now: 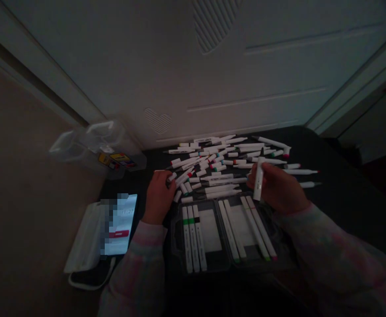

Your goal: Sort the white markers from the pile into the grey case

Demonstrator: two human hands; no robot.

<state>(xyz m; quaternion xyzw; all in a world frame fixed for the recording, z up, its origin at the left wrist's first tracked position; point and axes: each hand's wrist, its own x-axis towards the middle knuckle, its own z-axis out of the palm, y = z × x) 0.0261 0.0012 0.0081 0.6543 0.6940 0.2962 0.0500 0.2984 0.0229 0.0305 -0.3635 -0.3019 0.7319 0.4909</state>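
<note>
The right hand (pixel 279 187) is closed around one white-barrelled marker pen (pixel 258 179), held nearly upright just above the two shallow dark plastic trays (pixel 213 259). The left hand (pixel 158 196) is curled on a white marker (pixel 172 177) at the near edge of the scattered heap of white markers with coloured caps (pixel 226 163), which lies at twelve o'clock from the trays on the dark bed cover (pixel 338 193). Three markers lie side by side in the left tray and four in the right, all pointing toward twelve o'clock.

As I judge it, the held marker is best laid parallel to those already in the right tray, cap end matching theirs, and pressed flat so that it does not roll.

At nine o'clock a lit phone (pixel 120 224) rests on a white case (pixel 83 242); its screen is blurred. The clear plastic box (pixel 97 145) at ten o'clock bears a yellow label too small to read; the printing on the marker barrels is too dim to make out
</note>
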